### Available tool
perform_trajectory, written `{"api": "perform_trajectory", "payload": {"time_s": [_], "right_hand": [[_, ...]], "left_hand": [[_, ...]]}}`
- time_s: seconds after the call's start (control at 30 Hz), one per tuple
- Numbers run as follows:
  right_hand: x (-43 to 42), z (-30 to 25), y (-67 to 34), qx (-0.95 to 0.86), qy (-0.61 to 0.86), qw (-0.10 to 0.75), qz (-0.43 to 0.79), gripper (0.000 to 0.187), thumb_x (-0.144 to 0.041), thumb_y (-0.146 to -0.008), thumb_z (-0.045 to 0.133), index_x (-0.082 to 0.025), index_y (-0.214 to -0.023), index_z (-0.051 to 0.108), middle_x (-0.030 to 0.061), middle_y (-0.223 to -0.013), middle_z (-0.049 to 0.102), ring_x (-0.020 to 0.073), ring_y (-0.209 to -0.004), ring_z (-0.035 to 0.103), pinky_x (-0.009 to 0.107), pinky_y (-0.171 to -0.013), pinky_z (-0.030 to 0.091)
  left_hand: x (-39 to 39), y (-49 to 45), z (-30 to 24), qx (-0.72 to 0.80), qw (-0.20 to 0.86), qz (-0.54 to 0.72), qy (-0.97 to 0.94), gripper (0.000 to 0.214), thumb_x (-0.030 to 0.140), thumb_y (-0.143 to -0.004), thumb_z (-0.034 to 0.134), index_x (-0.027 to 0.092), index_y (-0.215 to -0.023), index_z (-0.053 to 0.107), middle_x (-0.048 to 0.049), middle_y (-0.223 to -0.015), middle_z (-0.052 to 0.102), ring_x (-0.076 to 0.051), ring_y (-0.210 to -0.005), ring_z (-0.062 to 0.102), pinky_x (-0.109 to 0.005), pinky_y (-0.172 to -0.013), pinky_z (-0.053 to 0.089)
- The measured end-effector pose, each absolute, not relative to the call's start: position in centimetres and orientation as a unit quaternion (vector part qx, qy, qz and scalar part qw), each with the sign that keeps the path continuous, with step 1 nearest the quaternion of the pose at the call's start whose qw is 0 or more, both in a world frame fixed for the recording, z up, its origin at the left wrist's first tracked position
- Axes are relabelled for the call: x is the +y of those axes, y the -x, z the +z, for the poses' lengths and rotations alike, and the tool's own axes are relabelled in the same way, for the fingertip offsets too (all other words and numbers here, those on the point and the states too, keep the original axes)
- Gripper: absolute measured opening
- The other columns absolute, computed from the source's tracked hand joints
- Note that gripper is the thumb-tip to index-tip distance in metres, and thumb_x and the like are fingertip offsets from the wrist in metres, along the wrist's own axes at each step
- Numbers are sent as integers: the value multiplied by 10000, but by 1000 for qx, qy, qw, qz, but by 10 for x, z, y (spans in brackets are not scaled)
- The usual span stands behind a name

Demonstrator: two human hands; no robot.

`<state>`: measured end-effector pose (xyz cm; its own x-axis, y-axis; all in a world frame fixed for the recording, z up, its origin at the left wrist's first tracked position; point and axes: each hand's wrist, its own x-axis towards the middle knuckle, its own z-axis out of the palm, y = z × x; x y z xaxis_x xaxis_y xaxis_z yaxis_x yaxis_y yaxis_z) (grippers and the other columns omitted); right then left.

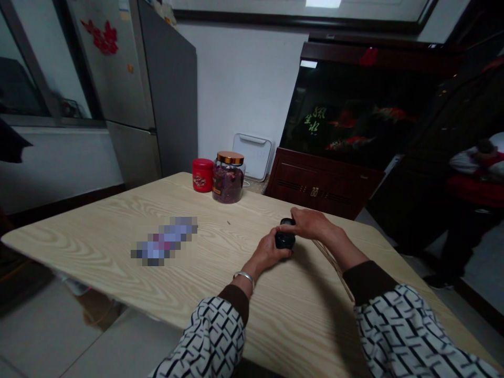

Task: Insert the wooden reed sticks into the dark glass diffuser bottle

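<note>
Closest to the viewer, 2 forearms reach forward from black-and-white patterned sleeves (208,336) with dark brown cuffs, and a silver bangle (244,279) circles the left wrist. Both hands are closed around a small black round container (285,237), which is held just above the bench near its middle. The left hand (268,253) curls around the container's lower part, and the right hand (307,223) wraps over its top, with the fingers bent down against its side. The pale wood-grain bench (94,231) spreads out beneath them. To the left lies a flat object (163,241), pixelated beyond recognition. At the far edge of the bench stand a red tin (202,175) and, just beside it, a glass jar (228,181) with a copper-coloured lid, filled with dark red dried pieces. Behind them lean a white flat panel (252,156) and a dark wooden cabinet (318,184) topped by a fish tank (350,115) holding red-orange fish. A grey refrigerator (137,89) stands at the far left.
</note>
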<state>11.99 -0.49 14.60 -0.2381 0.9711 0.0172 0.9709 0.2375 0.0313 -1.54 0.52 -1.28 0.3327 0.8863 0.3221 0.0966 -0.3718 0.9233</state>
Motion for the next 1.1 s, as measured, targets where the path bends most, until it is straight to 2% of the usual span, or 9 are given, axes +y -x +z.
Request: {"api": "perform_trajectory", "payload": {"time_s": [0.13, 0.27, 0.37, 0.43, 0.57, 0.67, 0.8, 0.97, 1.1], "right_hand": [[-7, 142, -124, 766, -639, -60, -28, 789, -794, -818, 381, -161, -1241, 587, 199, -1123, 690, 372, -1094, 621, 497, -915, 447], [-8, 143, -136, 784, -552, -204, -195, 634, -583, -930, 410, -209, -1442, 388, 140, -1355, 579, 246, -1179, 592, 380, -941, 468], [-12, 144, -139, 799, -535, -168, -219, 687, -511, -897, 521, -205, -1479, 320, 137, -1266, 641, 218, -998, 673, 334, -831, 508], [-15, 143, -138, 780, -601, -131, -118, 699, -583, -886, 507, -195, -1452, 375, 140, -1098, 710, 250, -896, 695, 365, -795, 503], [-18, 143, -136, 709, -693, -123, 45, 703, -733, -884, 324, -205, -1277, 572, 170, -1036, 717, 335, -991, 669, 426, -826, 471], [-18, 143, -138, 740, -651, -166, -24, 621, -671, -926, 311, -237, -1292, 562, 134, -1145, 694, 293, -1067, 644, 395, -883, 464], [-17, 147, -137, 801, -556, -178, -132, 582, -530, -947, 421, -225, -1442, 407, 101, -1258, 650, 222, -1058, 650, 330, -914, 464], [-18, 152, -135, 690, -701, -182, 10, 633, -630, -940, 329, -214, -1404, 444, 152, -1081, 713, 321, -994, 671, 440, -871, 456], [-16, 146, -143, 795, -576, -162, -96, 645, -460, -878, 566, -217, -1447, 383, 141, -1370, 560, 262, -1136, 607, 366, -925, 460]], "left_hand": [[4, 16, -9, 364, 428, 453, -693, 676, 288, -628, 808, 171, -1233, 530, -60, -1052, 667, -219, -933, 615, -291, -787, 465], [0, 18, -4, 372, 421, 449, -695, 618, 300, -627, 808, 170, -1176, 556, -52, -1012, 672, -211, -905, 609, -290, -784, 464], [-2, 18, -2, 365, 434, 455, -687, 624, 293, -625, 808, 174, -1181, 551, -52, -1026, 671, -210, -923, 610, -292, -799, 467], [-2, 18, -2, 361, 441, 456, -683, 623, 293, -631, 806, 171, -1185, 549, -55, -1021, 670, -211, -921, 612, -297, -798, 472], [-2, 18, -1, 367, 435, 456, -685, 624, 302, -625, 819, 167, -1177, 561, -68, -1018, 670, -219, -918, 612, -314, -810, 478], [-2, 18, -1, 367, 428, 457, -688, 630, 304, -623, 823, 165, -1178, 559, -71, -1025, 669, -223, -931, 611, -316, -818, 475], [-1, 18, -3, 366, 428, 452, -692, 637, 300, -631, 814, 169, -1194, 546, -59, -1031, 668, -220, -934, 611, -309, -812, 471], [-2, 18, -2, 366, 430, 456, -688, 623, 291, -625, 817, 166, -1176, 555, -64, -1019, 669, -218, -923, 608, -308, -812, 467], [-2, 18, -2, 357, 438, 459, -686, 619, 279, -625, 812, 162, -1175, 553, -58, -1006, 666, -210, -902, 604, -293, -782, 461]]}}
